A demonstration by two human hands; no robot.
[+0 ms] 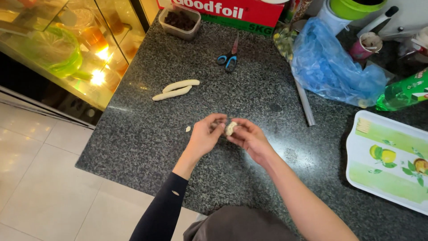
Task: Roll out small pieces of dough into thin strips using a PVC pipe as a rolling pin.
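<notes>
A small lump of pale dough is pinched between the fingers of my left hand and my right hand, just above the dark speckled stone counter. Two rolled dough sticks lie side by side on the counter, farther away and to the left. A tiny crumb of dough rests on the counter just left of my left hand.
Blue-handled scissors lie beyond the sticks. A tub of dark pieces, a red box, a blue plastic bag, a thin rod, a green bottle and a fruit-printed tray stand around. A glass display case is at left.
</notes>
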